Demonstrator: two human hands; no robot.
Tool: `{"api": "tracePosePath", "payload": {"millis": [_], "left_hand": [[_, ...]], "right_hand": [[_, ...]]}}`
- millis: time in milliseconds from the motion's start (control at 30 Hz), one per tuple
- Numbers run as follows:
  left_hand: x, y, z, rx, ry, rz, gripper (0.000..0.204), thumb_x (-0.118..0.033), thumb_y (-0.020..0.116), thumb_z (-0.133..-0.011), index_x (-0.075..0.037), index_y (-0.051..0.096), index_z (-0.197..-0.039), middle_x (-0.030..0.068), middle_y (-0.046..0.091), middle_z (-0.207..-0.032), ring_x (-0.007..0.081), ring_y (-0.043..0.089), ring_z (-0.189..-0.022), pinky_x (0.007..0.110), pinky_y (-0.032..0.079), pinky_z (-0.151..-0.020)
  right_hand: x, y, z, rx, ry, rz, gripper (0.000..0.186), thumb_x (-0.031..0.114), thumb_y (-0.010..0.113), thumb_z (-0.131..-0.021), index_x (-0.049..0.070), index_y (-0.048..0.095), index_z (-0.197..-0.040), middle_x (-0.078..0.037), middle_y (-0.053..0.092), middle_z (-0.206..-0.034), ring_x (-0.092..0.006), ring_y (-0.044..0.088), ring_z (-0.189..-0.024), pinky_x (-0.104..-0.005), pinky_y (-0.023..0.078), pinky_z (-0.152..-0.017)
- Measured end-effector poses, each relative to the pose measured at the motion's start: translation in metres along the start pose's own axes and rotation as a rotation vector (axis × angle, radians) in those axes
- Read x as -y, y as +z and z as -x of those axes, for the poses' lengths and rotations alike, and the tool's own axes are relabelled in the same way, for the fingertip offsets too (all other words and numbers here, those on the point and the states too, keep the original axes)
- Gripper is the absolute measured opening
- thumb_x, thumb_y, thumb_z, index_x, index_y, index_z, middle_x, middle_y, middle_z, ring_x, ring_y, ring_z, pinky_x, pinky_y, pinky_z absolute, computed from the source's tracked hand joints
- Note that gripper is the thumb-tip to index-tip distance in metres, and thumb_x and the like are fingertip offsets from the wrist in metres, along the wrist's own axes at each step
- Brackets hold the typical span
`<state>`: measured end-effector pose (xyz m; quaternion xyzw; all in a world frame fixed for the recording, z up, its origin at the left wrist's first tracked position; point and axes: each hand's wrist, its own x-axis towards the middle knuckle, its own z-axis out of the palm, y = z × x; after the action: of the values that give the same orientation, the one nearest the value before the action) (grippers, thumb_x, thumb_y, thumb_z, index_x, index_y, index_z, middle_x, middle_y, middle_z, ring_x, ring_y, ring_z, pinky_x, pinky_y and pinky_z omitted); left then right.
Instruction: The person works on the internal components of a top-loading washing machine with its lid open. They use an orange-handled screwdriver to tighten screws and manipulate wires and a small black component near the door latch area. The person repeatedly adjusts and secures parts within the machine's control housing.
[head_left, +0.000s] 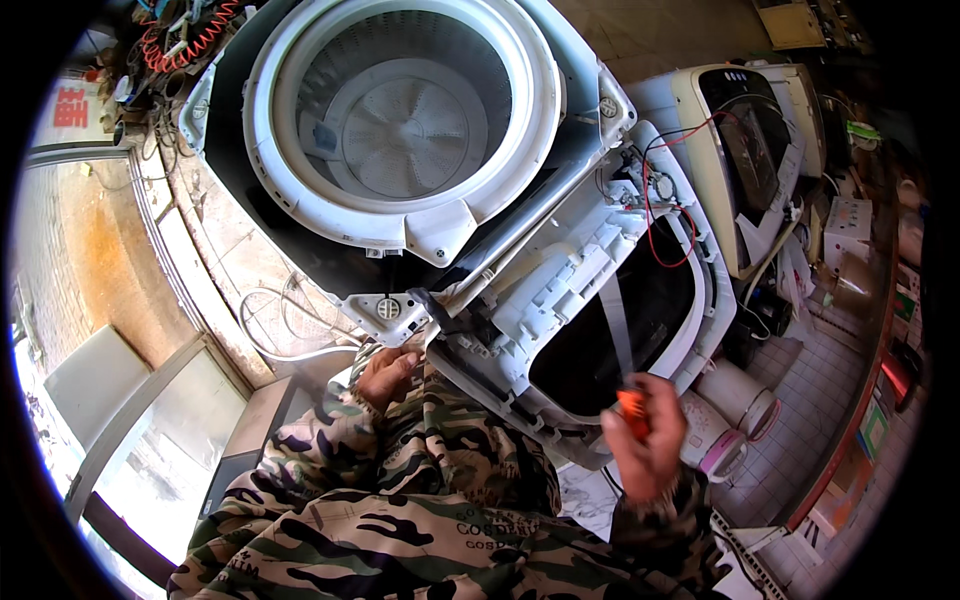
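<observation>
The left hand (388, 378) has curled fingers; the right hand (656, 445) is closed in a grip

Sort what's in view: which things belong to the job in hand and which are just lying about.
In the job:
- orange-handled tool, held in the right hand
- washing machine, tub exposed, left hand by its near corner
- white-framed panel beside it

Apparently just lying about:
- cream appliance at right
- white box
- white bucket
</observation>
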<state>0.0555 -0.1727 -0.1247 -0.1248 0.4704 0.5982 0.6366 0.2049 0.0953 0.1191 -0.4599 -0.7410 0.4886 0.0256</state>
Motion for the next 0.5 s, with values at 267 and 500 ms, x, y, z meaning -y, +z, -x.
{"api": "tracePosePath", "payload": {"millis": [267, 500], "left_hand": [[-0.014, 0.039, 0.041, -0.125, -0.105, -0.132, 0.030, -0.033, 0.067, -0.094, -0.003, 0.065, -0.099, -0.0076, 0.046, -0.061, 0.0038, 0.038, -0.052, 0.022, 0.026, -0.048], [0.005, 0.062, 0.042, -0.145, -0.014, -0.174, 0.021, -0.026, 0.067, -0.093, -0.006, 0.062, -0.093, -0.0103, 0.043, -0.059, 0.0022, 0.033, -0.049, 0.022, 0.024, -0.047]], "right_hand": [[0.090, -0.073, 0.007, 0.595, -0.092, -1.127, 0.048, 0.039, 0.069, -0.095, 0.013, 0.052, -0.131, -0.019, 0.059, -0.106, -0.0259, 0.056, -0.071, -0.0431, 0.048, -0.064], [0.112, -0.103, -0.027, 1.058, 0.053, -0.993, 0.044, 0.040, 0.059, -0.101, 0.003, 0.056, -0.124, -0.021, 0.059, -0.110, -0.0340, 0.058, -0.092, -0.0477, 0.049, -0.078]]}}
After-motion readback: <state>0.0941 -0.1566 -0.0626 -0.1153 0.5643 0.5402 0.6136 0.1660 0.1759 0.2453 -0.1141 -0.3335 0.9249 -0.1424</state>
